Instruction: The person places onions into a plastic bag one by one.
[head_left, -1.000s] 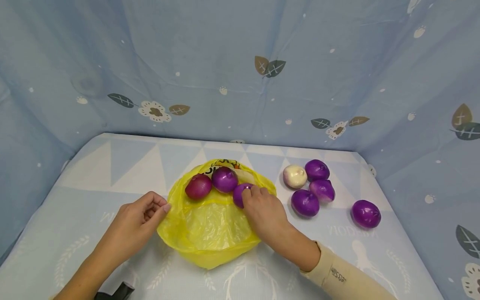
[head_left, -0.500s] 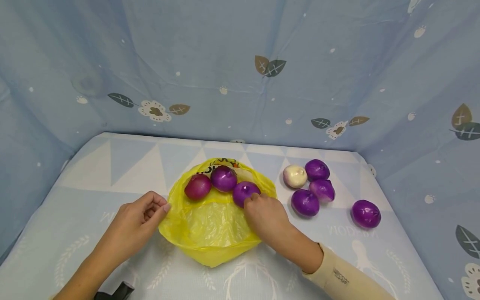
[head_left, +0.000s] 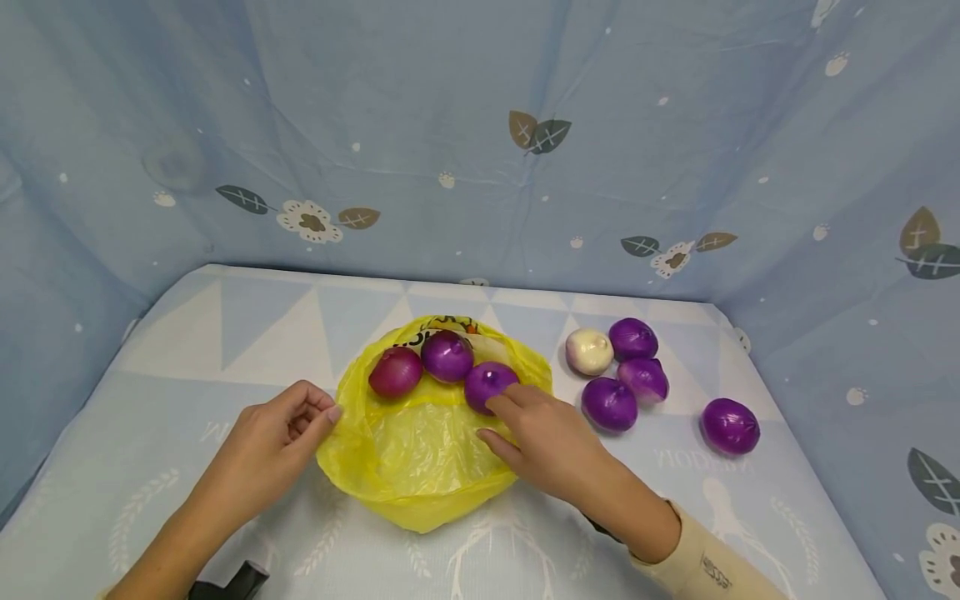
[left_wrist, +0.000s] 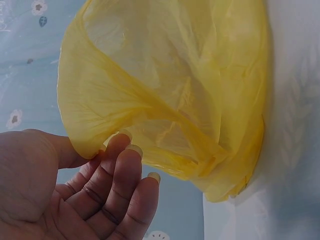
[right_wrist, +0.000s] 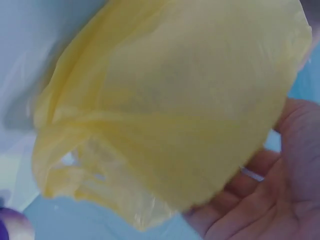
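Pinching yellow bag by rim: left hand, lower left. Right hand, lower centre: thumb parted, gripping nothing visible. Bag presumably light, limp; hold by rim.

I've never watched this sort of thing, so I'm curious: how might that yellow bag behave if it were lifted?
The yellow bag would likely flop, as its thin film wrinkles near where the left hand pinches its rim. It could sag unevenly, since the three onions visible inside sit toward its far side.
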